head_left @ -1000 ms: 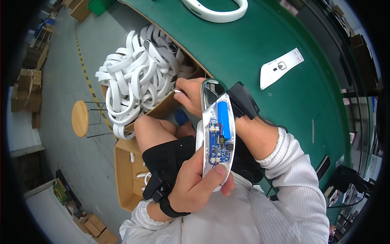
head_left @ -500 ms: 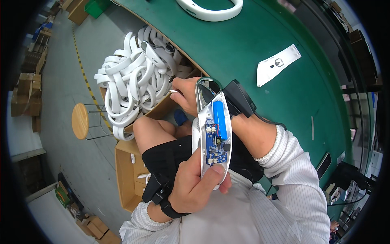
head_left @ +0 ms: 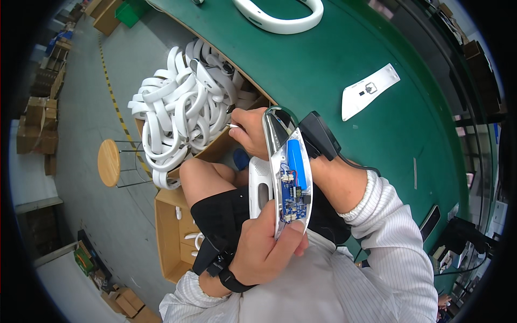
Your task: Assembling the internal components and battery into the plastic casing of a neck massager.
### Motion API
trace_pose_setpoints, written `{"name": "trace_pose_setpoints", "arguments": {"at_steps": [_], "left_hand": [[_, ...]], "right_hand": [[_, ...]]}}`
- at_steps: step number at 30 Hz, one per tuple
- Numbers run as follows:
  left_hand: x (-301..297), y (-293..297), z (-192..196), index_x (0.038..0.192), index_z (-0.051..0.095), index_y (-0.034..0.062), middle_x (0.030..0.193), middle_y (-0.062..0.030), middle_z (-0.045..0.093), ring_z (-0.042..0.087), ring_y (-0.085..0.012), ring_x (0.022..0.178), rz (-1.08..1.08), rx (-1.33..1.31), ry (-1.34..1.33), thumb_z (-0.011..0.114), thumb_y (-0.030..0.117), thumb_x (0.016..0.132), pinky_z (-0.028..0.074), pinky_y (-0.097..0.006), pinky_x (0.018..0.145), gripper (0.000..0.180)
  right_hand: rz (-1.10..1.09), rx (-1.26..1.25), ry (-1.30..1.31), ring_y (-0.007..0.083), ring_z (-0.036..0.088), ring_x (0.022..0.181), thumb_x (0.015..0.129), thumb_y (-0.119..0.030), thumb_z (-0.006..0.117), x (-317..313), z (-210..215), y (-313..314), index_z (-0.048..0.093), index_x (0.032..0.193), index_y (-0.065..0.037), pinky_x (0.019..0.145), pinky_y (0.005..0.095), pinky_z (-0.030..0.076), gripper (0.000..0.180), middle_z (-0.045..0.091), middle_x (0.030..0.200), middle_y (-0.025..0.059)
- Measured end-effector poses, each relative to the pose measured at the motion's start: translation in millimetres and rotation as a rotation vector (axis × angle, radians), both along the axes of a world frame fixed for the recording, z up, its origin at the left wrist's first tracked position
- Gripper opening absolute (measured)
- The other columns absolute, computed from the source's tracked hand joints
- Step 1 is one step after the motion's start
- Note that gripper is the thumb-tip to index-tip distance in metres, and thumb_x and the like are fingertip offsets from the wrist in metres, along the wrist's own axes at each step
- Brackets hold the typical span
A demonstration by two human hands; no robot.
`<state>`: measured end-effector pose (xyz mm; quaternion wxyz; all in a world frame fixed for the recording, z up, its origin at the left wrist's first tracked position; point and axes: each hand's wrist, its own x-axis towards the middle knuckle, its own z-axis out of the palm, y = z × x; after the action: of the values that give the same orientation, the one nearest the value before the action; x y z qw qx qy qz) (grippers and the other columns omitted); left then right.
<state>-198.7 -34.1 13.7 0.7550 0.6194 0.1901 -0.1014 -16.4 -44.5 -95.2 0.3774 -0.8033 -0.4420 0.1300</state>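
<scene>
My left hand [head_left: 266, 245] grips the lower end of a white curved device [head_left: 262, 185], thumb in front and fingers behind. Its housing is uncovered on one side. Inside lie a blue battery cell [head_left: 295, 164] and a blue circuit board [head_left: 291, 196] with a small display and white connectors. A shiny rounded piece [head_left: 277, 126] forms the upper end. Beyond that end my right hand [head_left: 250, 132] is closed, partly hidden by the device. A small white tip [head_left: 233, 126] sticks out between its thumb and fingers; what it belongs to is hidden.
A cardboard box heaped with white curved housings [head_left: 183, 102] stands to the left. Below it sits another carton [head_left: 168, 237] with a few white parts. The green table [head_left: 388, 156] carries a white cover piece [head_left: 370, 91] and a white ring-shaped device [head_left: 280, 24]. A wooden stool [head_left: 109, 163] stands farther left.
The white device has shifted slightly right and turned, so more of its grilled outer side shows. My left hand moved with it. My right hand has moved slightly right and down.
</scene>
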Motion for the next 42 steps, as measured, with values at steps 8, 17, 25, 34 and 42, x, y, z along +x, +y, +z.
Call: {"name": "trace_pose_setpoints", "arguments": {"at_steps": [8, 17, 25, 34, 42], "left_hand": [[-2.0, -2.9, -3.5, 0.117, 0.053, -0.0044, 0.073, -0.0071, 0.067, 0.063, -0.0115, 0.061, -0.028, 0.177, -0.025, 0.049, 0.019, 0.102, 0.051, -0.026, 0.058, 0.028], [-3.1, -3.7, -5.6, 0.117, 0.054, -0.0047, 0.072, -0.0065, 0.067, 0.062, -0.0110, 0.060, -0.033, 0.208, -0.063, 0.049, 0.021, 0.103, 0.050, -0.025, 0.058, 0.030], [-5.1, -4.2, -6.6, 0.118, 0.053, -0.0050, 0.073, -0.0066, 0.067, 0.062, -0.0110, 0.060, -0.039, 0.223, -0.064, 0.050, 0.022, 0.103, 0.050, -0.025, 0.058, 0.031], [-6.1, -4.1, -7.7, 0.119, 0.053, -0.0054, 0.073, -0.0065, 0.067, 0.062, -0.0108, 0.060, -0.043, 0.225, -0.092, 0.049, 0.020, 0.102, 0.050, -0.025, 0.058, 0.030], [-4.7, -4.0, -6.2, 0.112, 0.054, -0.0046, 0.071, -0.0077, 0.068, 0.066, -0.0142, 0.060, -0.027, 0.222, -0.083, 0.054, 0.020, 0.100, 0.052, -0.027, 0.058, 0.027]], "right_hand": [[-0.006, 0.040, -0.005, 0.0396, 0.067, 0.079, 0.089, -0.025, 0.065, -0.3, -3.4, 0.9, 0.064, 0.091, -0.002, 0.072, 0.0467, 0.051, 0.022, 0.066, 0.077, 0.0200], [-0.023, 0.044, -0.042, 0.0398, 0.066, 0.077, 0.090, -0.025, 0.064, -1.0, -5.0, -0.9, 0.063, 0.090, -0.003, 0.070, 0.0468, 0.051, 0.023, 0.065, 0.075, 0.0202], [-0.020, 0.025, -0.028, 0.0396, 0.067, 0.078, 0.090, -0.026, 0.064, -0.5, 0.1, -2.4, 0.064, 0.091, -0.002, 0.071, 0.0470, 0.051, 0.023, 0.066, 0.076, 0.0204], [-0.003, 0.016, -0.015, 0.0390, 0.068, 0.077, 0.090, -0.026, 0.064, 0.2, 3.9, -3.1, 0.065, 0.092, -0.002, 0.071, 0.0463, 0.052, 0.024, 0.066, 0.076, 0.0200], [-0.005, 0.007, -0.028, 0.0394, 0.068, 0.076, 0.090, -0.026, 0.064, 0.4, 1.7, -2.9, 0.065, 0.092, -0.002, 0.071, 0.0465, 0.052, 0.023, 0.066, 0.076, 0.0204]]}}
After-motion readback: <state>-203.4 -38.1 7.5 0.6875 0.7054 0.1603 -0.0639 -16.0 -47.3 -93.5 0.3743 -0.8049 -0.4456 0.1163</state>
